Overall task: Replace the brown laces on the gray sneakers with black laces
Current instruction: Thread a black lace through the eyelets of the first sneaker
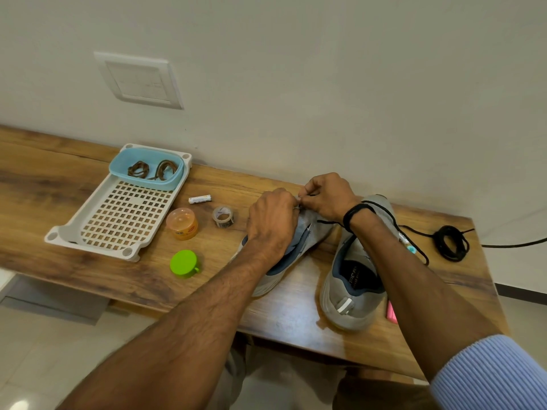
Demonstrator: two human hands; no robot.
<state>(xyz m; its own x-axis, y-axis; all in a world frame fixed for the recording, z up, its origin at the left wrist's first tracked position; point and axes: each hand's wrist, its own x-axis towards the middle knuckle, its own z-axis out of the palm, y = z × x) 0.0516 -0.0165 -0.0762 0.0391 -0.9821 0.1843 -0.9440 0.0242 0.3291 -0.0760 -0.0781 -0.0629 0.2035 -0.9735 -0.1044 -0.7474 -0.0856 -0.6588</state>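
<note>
Two gray sneakers lie on the wooden table. My left hand (272, 223) grips the upper of the left sneaker (296, 247) near its toe. My right hand (328, 196) pinches the tip of a black lace (328, 222) right at the left sneaker's front eyelets, fingers touching those of my left hand. The right sneaker (352, 279) stands beside it, partly under my right forearm, with black lace trailing over its far side. A coiled black lace (451, 242) rests at the table's right end. Brown laces (152, 170) sit in a blue tub (118, 168).
A white perforated tray (118, 220) holds the blue tub at the back left. An orange jar (182, 223), tape roll (223, 216), battery (200, 199) and green cap (185, 263) lie between tray and sneakers. A pink item (391, 313) sits by the right sneaker's heel. The wall runs close behind.
</note>
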